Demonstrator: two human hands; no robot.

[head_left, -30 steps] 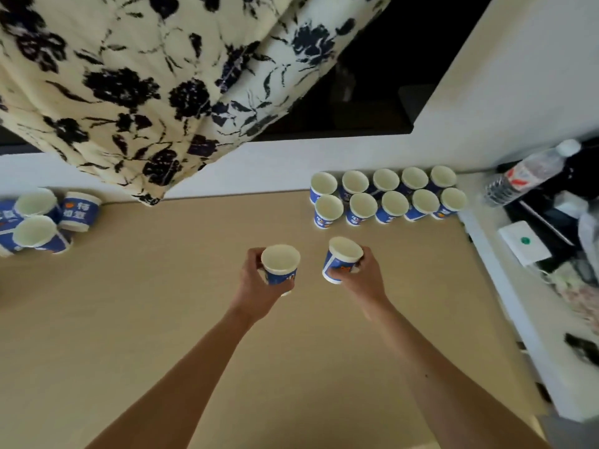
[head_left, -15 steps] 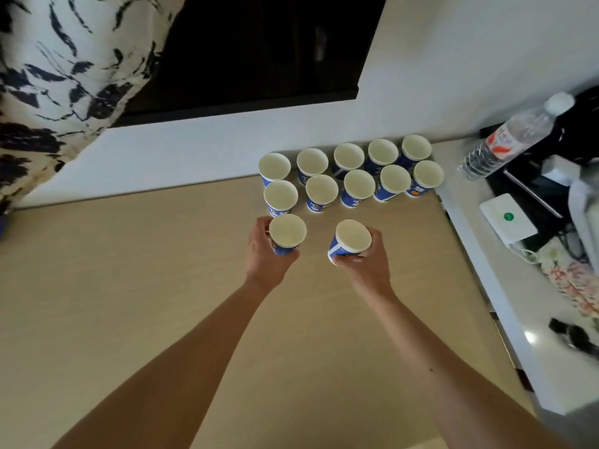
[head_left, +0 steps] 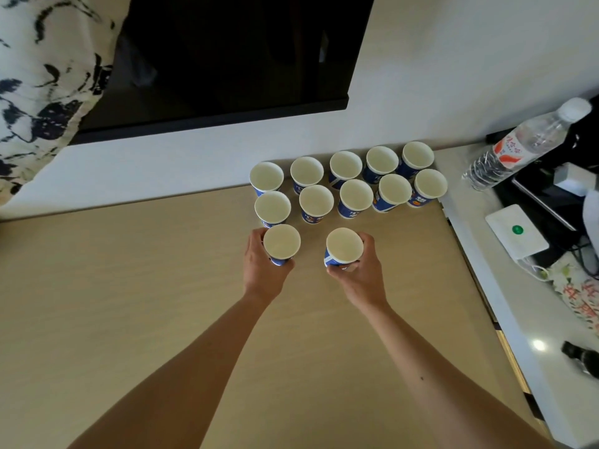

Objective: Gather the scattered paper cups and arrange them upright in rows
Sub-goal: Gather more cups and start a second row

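A tan table is seen against a white wall. Ten cups are stood upright in two rows of five at its far right corner. Just in front of them, one cup is gripped upright by the left hand, and a second cup, slightly tilted, by the right hand.

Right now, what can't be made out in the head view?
All in the head view:
- Bases of the left cup and right cup: hidden by the left hand, the right hand and the cups' own rims, so contact with the table cannot be told.
- Sides of the back-row cups: mostly hidden by the front row.
- Label on the bottle: too small to read.
- The dark object: cut off by the right edge.
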